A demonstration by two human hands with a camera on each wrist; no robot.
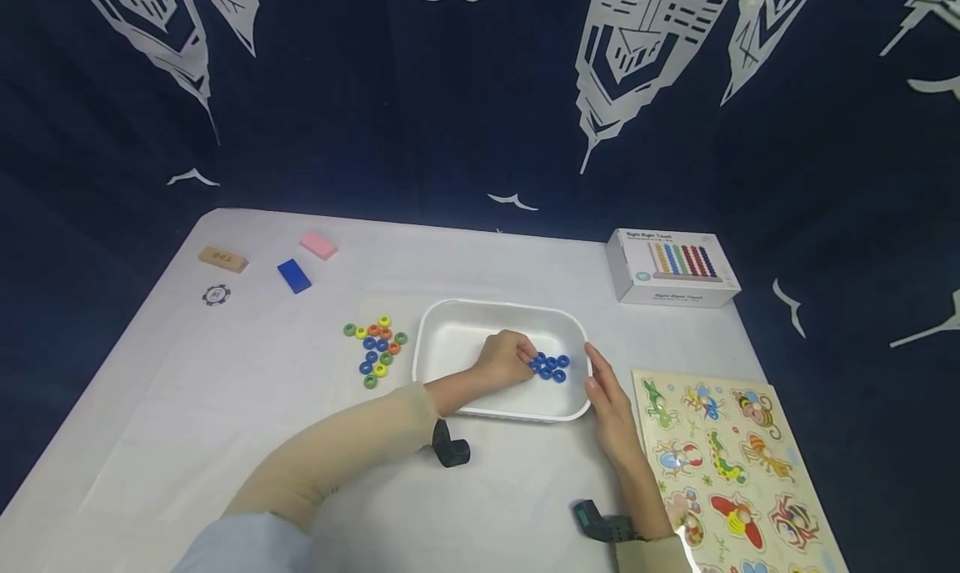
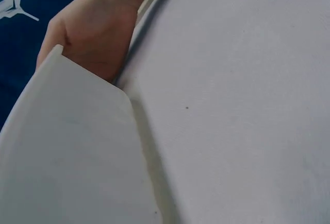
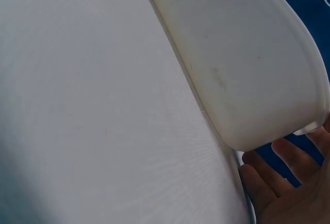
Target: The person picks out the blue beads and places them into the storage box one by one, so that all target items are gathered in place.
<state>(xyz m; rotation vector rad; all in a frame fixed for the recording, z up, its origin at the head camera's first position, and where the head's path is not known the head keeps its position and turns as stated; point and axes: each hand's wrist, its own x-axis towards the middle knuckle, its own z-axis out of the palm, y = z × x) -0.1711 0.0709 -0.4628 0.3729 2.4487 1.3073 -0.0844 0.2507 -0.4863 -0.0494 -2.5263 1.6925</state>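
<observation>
A white tray [image 1: 442,319] stands mid-table with several blue ring beads [image 1: 559,376] grouped at its right end. My left hand [image 1: 504,360] reaches into it, fingers curled, pinching a blue bead at the left edge of that group. The tips of its fingers are partly hidden. My right hand [image 1: 613,410] lies along the tray's right end, its fairly straight fingers touching the outer wall. In the right wrist view, the fingers [image 3: 294,159] sit beside the tray's rounded corner [image 3: 247,136]. The left wrist view shows the tray's outer wall [image 2: 77,147] and my right hand [image 2: 95,33] behind it.
Loose green, yellow, orange and blue beads [image 1: 386,359] lie left of the tray. Farther left are a wooden block [image 1: 222,259], a blue block [image 1: 294,276], a pink block [image 1: 318,245] and a round chip [image 1: 216,294]. A box [image 1: 675,268] and insect puzzle board [image 1: 720,456] are at right.
</observation>
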